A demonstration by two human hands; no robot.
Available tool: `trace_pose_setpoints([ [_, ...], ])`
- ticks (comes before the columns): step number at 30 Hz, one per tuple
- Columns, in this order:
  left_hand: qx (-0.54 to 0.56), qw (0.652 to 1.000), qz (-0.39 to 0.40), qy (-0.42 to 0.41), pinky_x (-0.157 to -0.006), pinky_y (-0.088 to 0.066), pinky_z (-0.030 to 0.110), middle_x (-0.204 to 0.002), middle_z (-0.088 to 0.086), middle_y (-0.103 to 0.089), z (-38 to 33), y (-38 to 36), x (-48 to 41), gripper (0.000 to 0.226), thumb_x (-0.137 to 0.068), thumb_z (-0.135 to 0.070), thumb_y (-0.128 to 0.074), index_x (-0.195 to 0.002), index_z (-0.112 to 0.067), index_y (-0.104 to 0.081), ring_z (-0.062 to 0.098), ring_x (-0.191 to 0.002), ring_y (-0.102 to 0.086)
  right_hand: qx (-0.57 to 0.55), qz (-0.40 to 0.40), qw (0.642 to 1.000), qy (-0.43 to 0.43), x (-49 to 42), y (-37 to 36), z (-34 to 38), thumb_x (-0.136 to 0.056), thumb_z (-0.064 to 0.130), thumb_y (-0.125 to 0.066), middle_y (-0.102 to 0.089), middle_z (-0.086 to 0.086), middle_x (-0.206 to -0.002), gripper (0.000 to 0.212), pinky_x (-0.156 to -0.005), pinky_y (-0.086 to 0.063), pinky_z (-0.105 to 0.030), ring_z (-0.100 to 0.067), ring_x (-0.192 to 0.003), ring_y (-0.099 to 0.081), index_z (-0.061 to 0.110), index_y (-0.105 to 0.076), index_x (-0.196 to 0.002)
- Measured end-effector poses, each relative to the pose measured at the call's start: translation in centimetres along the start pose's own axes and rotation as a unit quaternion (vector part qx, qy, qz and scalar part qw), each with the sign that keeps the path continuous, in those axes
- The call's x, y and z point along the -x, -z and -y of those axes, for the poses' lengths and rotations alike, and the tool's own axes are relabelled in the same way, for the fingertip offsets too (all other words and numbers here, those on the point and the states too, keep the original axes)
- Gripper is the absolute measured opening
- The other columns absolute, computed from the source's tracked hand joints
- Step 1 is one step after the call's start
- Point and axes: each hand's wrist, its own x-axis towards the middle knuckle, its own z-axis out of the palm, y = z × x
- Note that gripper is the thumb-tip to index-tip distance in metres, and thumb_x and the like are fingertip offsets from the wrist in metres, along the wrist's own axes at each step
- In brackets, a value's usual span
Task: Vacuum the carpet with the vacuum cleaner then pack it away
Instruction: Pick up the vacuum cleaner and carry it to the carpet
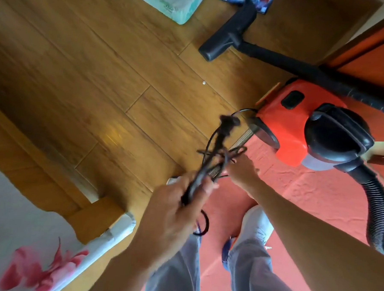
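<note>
The orange canister vacuum cleaner [287,128] stands at the right, at the edge of the red carpet [306,191]. Its black ribbed hose [379,210] curls down the right side, and its black tube runs up to the floor nozzle [228,33] lying on the wooden floor. A bundle of black power cord [210,159] with the plug at its top is gripped in my left hand [172,211]. My right hand [241,168] touches the loops of the same cord just to the right. One strand leads from the bundle to the vacuum's front.
A wooden bed frame with a white floral sheet [25,248] fills the lower left. A white-green package [176,2] and a colourful packet [261,0] lie at the top. An orange door [374,50] is at the upper right. My legs and shoes stand on the carpet.
</note>
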Motion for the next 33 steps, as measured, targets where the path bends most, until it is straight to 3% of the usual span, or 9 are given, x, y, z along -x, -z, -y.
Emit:
trace_pose_setpoints([
  [4, 0.119, 0.978, -0.137, 0.105, -0.055, -0.058, 0.051, -0.049, -0.003, -0.045, 0.4, -0.2, -3.5, 0.041, -0.098, -0.038, -0.058, -0.069, -0.010, -0.059, 0.016, -0.044, -0.049, -0.127, -0.100, 0.986, 0.036, 0.5, 0.9, 0.1, -0.098, 0.035, -0.053, -0.043, -0.010, -0.059, 0.043, -0.050, -0.028, -0.031, -0.017, -0.054, -0.039, 0.003, -0.054, -0.069],
  [7, 0.154, 0.955, -0.188, 0.171, -0.072, -0.058, 0.054, -0.045, -0.003, -0.050, 1.4, -0.6, -5.6, 0.042, -0.099, -0.036, -0.057, -0.067, -0.010, -0.053, 0.018, -0.043, -0.055, -0.268, -0.074, 0.960, 0.040, 1.5, 3.3, 0.4, -0.101, 0.028, -0.048, -0.061, -0.006, -0.086, 0.022, -0.076, -0.054, -0.043, -0.020, -0.080, -0.059, 0.016, -0.061, -0.089],
  [9, 0.095, 0.959, -0.184, 0.194, -0.082, -0.059, 0.055, -0.044, -0.006, -0.059, 2.3, -0.8, -6.4, 0.043, -0.097, -0.041, -0.059, -0.066, -0.011, -0.055, 0.026, -0.054, -0.065, -0.346, -0.027, 0.936, 0.055, 2.9, 5.2, 0.9, -0.103, 0.025, -0.044, -0.071, -0.012, -0.095, 0.022, -0.085, -0.056, -0.048, -0.031, -0.094, -0.068, 0.016, -0.061, -0.093],
  [15, 0.085, 0.964, -0.086, 0.237, -0.077, -0.061, 0.055, -0.083, 0.018, -0.075, 0.7, -4.4, -6.4, 0.046, -0.091, -0.044, -0.064, -0.100, 0.000, -0.068, 0.034, -0.074, -0.074, -0.484, -0.010, 0.875, 0.020, 7.2, 8.4, 2.5, -0.103, 0.026, -0.042, -0.062, -0.012, -0.063, 0.029, -0.055, -0.050, -0.033, -0.029, -0.053, -0.059, 0.008, -0.052, -0.082],
  [18, 0.272, 0.913, -0.042, 0.301, -0.069, -0.064, 0.038, -0.084, 0.017, -0.077, -1.9, -6.3, -6.2, 0.049, -0.091, -0.051, -0.059, -0.097, -0.005, -0.075, 0.027, -0.070, -0.076, -0.450, -0.006, 0.893, 0.008, 8.4, 7.8, 2.3, -0.104, 0.026, -0.041, -0.065, -0.009, -0.061, 0.032, -0.053, -0.046, -0.028, -0.024, -0.053, -0.057, 0.010, -0.061, -0.084],
  [20, 0.306, 0.897, 0.009, 0.319, -0.085, -0.061, 0.042, -0.101, 0.020, -0.076, -2.8, -7.1, -6.0, 0.061, -0.083, -0.061, -0.061, -0.105, -0.007, -0.077, 0.034, -0.092, -0.075, -0.387, -0.015, 0.922, 0.003, 8.8, 7.2, 2.0, -0.104, 0.030, -0.040, -0.069, -0.003, -0.066, 0.033, -0.054, -0.047, -0.025, -0.018, -0.057, -0.062, 0.014, -0.066, -0.091],
  [24, 0.320, 0.900, 0.020, 0.296, -0.075, -0.063, 0.036, -0.105, 0.014, -0.077, -3.6, -8.7, -5.7, 0.037, -0.085, -0.034, -0.072, -0.111, -0.009, -0.075, 0.026, -0.098, -0.075, -0.086, -0.076, 0.992, 0.055, 8.4, 6.8, 0.2, -0.097, 0.053, -0.027, -0.062, -0.003, -0.102, 0.048, -0.083, -0.043, -0.035, -0.021, -0.100, -0.052, 0.022, -0.064, -0.105],
  [28, 0.377, 0.870, 0.017, 0.316, -0.076, -0.062, 0.041, -0.102, 0.012, -0.077, -4.0, -10.3, -6.1, 0.016, -0.092, -0.013, -0.067, -0.105, -0.007, -0.075, 0.025, -0.095, -0.076, -0.040, -0.009, 0.996, 0.081, 7.7, 9.4, -1.6, -0.099, 0.051, -0.031, -0.039, 0.004, -0.129, 0.040, -0.110, -0.022, -0.051, -0.017, -0.124, -0.025, 0.025, -0.060, -0.109],
  [33, 0.455, 0.811, 0.075, 0.360, -0.097, -0.053, 0.042, -0.091, 0.011, -0.070, -4.6, -12.4, -6.4, 0.009, -0.085, -0.011, -0.069, -0.086, -0.005, -0.076, 0.023, -0.083, -0.069, 0.144, 0.051, 0.977, 0.151, 7.2, 13.9, -2.8, -0.098, 0.055, -0.022, -0.017, 0.007, -0.155, 0.050, -0.112, -0.009, -0.047, -0.012, -0.139, -0.007, 0.029, -0.043, -0.136],
])
